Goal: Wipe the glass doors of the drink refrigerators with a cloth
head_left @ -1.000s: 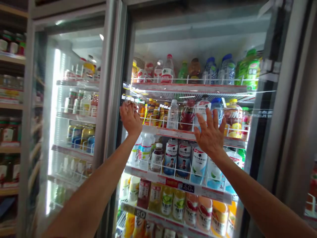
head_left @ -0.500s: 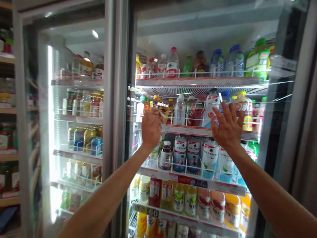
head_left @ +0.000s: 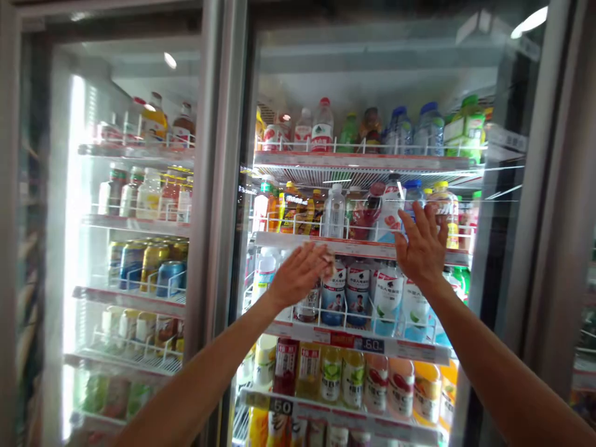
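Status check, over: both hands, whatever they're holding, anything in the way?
Left hand holding crumpled pale cloth at the glass door. Right hand open, raised by the glass. Bottles shelved behind the glass, not in the way.

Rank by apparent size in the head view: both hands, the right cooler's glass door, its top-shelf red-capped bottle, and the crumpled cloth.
Glass door
Left hand and right hand: too alike to rank
Red-capped bottle
Crumpled cloth, visible part only
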`<state>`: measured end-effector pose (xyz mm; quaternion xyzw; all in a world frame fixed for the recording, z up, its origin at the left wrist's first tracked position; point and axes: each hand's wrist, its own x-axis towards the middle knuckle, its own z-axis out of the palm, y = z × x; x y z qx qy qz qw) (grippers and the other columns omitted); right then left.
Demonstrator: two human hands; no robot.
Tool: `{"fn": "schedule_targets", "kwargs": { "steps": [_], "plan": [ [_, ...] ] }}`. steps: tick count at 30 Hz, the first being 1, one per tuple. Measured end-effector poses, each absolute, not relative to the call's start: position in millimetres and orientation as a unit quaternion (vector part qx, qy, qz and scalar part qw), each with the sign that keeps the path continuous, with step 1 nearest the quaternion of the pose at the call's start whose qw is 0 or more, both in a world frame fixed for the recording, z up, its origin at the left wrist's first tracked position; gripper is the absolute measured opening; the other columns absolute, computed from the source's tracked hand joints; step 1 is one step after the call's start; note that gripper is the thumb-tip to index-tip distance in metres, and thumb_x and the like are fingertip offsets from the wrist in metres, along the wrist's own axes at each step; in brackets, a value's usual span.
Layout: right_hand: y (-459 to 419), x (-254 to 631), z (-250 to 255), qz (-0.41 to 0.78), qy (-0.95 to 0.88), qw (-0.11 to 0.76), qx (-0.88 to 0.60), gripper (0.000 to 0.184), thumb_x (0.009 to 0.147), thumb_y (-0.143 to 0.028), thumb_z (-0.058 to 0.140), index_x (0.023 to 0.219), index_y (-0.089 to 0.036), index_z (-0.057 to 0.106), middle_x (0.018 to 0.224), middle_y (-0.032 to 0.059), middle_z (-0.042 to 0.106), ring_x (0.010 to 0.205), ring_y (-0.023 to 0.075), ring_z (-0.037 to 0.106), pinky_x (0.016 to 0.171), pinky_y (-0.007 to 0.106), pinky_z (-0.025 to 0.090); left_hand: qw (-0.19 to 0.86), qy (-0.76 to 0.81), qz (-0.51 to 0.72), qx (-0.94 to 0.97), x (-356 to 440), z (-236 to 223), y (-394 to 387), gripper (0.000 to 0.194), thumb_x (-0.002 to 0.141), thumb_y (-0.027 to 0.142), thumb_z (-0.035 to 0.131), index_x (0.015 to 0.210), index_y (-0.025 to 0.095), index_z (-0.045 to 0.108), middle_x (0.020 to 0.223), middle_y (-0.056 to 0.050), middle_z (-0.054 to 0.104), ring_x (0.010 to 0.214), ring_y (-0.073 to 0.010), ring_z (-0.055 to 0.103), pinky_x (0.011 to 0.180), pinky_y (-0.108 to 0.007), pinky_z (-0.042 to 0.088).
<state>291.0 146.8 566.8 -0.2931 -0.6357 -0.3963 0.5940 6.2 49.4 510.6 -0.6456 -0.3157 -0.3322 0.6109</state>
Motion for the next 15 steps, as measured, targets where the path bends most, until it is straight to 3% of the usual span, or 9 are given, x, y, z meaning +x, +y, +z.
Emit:
{"fn": "schedule_targets", "kwargs": {
  "steps": [4, 10, 15],
  "plan": [
    [147.2, 289.4, 563.6, -0.392, -0.633, 0.597, -0.299, 0.049, 0.088, -0.035, 0.038, 0.136, -0.027, 0.035, 0.147, 0.0056, 0.03, 0.137, 0.0241, 0.021, 0.109, 0.051, 0.017, 0.595, -0.422, -0.505, -0.461, 2.4, 515.9, 48.9, 0.05, 0.082, 0.013, 0.044, 0.131, 0.021, 0.038, 0.147, -0.009, 0.024, 0.138, -0.0229, 0.012, 0.109, -0.048, 0.028],
    [145.6, 287.6, 559.2, -0.38, -0.633, 0.605, -0.298, 0.049, 0.087, -0.035, 0.039, 0.135, -0.027, 0.036, 0.147, 0.0059, 0.03, 0.137, 0.0248, 0.022, 0.107, 0.052, 0.018, 0.599, -0.316, -0.333, -0.656, 25.8, 511.6, 55.9, 0.045, 0.081, 0.017, 0.047, 0.125, 0.026, 0.044, 0.143, -0.002, 0.035, 0.137, -0.0188, 0.018, 0.109, -0.039, 0.032],
    [145.0, 288.5, 558.4, -0.361, -0.639, 0.605, -0.309, 0.049, 0.087, -0.033, 0.038, 0.136, -0.028, 0.034, 0.148, 0.0045, 0.028, 0.137, 0.0243, 0.021, 0.108, 0.052, 0.016, 0.566, -0.402, -0.529, -0.488, 21.3, 527.1, 55.3, 0.05, 0.084, 0.015, 0.043, 0.133, 0.022, 0.036, 0.149, -0.001, 0.02, 0.139, -0.0251, 0.009, 0.114, -0.046, 0.022]
  ]
}}
